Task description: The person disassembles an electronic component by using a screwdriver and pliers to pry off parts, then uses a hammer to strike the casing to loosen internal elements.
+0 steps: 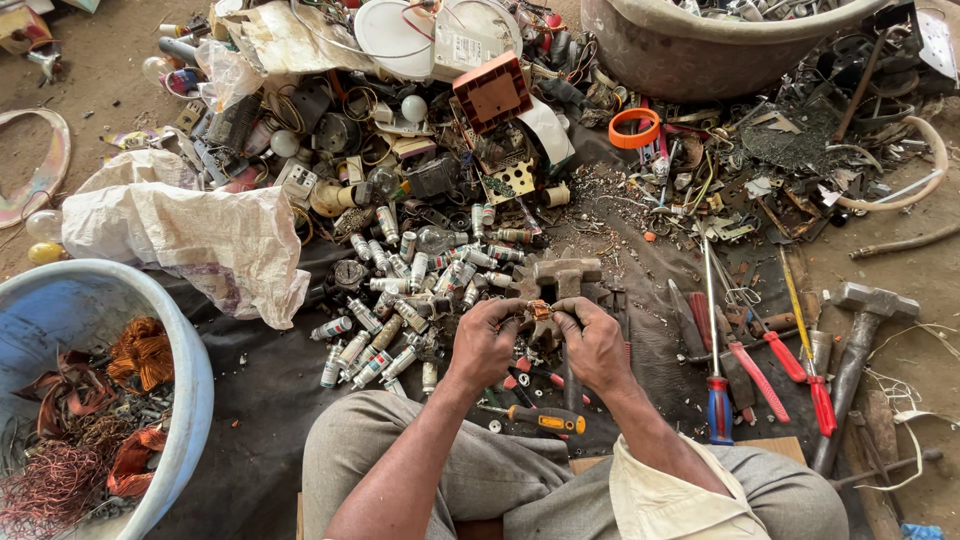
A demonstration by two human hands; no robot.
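Observation:
Both hands meet over a dark mat [260, 400] in front of my knees. My left hand [485, 345] and my right hand [595, 345] pinch a small copper-coloured part [540, 310] between their fingertips. Just beyond the fingers stands a grey metal block [567, 272]. Several small cylindrical fuses with metal caps [400, 300] lie scattered to the left of my hands. A screwdriver with an orange and black handle [545, 418] lies below my hands, near my knees.
A pale blue tub [195, 380] at the left holds copper wire and scrap. A white sack [190, 235] lies behind it. Red-handled pliers [790, 365], a blue and red screwdriver [717, 400] and a hammer [860, 350] lie right. A heap of electrical scrap [420, 130] and a large basin [700, 50] sit beyond.

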